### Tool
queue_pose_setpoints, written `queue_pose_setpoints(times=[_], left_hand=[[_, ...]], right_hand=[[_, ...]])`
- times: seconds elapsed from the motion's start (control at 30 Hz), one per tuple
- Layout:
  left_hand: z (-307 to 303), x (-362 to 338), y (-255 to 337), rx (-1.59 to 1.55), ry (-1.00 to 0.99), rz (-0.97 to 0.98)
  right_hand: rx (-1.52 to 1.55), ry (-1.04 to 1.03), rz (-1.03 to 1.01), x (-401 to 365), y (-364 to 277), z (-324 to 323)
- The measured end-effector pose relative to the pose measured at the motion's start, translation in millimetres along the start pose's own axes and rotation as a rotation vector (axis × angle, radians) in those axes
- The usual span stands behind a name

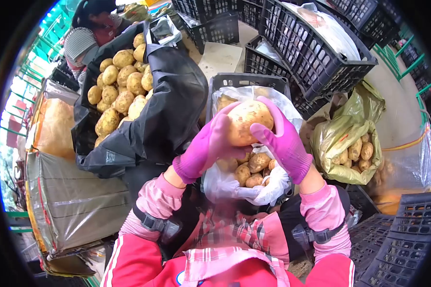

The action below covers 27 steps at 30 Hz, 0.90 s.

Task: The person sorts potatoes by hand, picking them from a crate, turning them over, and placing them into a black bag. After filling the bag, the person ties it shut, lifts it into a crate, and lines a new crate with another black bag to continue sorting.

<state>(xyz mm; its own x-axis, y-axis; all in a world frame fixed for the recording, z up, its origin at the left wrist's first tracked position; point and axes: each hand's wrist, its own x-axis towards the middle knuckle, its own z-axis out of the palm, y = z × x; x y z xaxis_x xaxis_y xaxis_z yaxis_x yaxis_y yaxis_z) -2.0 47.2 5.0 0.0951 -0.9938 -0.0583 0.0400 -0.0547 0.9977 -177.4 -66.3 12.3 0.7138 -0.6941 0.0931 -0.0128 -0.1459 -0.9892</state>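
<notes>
A large potato [246, 125] is held up between my two hands, both in pink gloves. My left hand [214, 141] wraps round its left side, and my right hand [280, 136] presses on its right side with the fingers over the top. Below them stands a black crate [280, 85] lined with a white plastic bag [215, 184], holding several potatoes [258, 162]. To the left is a black-lined container [170, 95] heaped with large potatoes [124, 76].
A yellow-green bag [330, 143] of small potatoes sits at the right. Black crates [297, 48] are stacked behind, with more crates [402, 239] at the lower right. A wrapped bale [76, 196] stands at the left. Another person [84, 45] is at the upper left.
</notes>
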Motion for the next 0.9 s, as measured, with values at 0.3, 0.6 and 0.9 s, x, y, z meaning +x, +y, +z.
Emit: queue_pose_setpoints(times=[0.3,0.6,0.9], left_hand=[[1.2,9.0,-28.1,0.136,0.339,0.186],[-10.2,18.7,-41.7,-0.242,0.359,-0.186],[-3.0,16.6,-19.3,-0.515,0.245,-0.195]], right_hand=[[-0.175,-0.011,-0.045,5.1,13.9,30.7],[-0.142,0.016,-0.084,-1.2,16.4,34.5],[-0.078,0.061,-0.129,-3.0,27.9,32.3]])
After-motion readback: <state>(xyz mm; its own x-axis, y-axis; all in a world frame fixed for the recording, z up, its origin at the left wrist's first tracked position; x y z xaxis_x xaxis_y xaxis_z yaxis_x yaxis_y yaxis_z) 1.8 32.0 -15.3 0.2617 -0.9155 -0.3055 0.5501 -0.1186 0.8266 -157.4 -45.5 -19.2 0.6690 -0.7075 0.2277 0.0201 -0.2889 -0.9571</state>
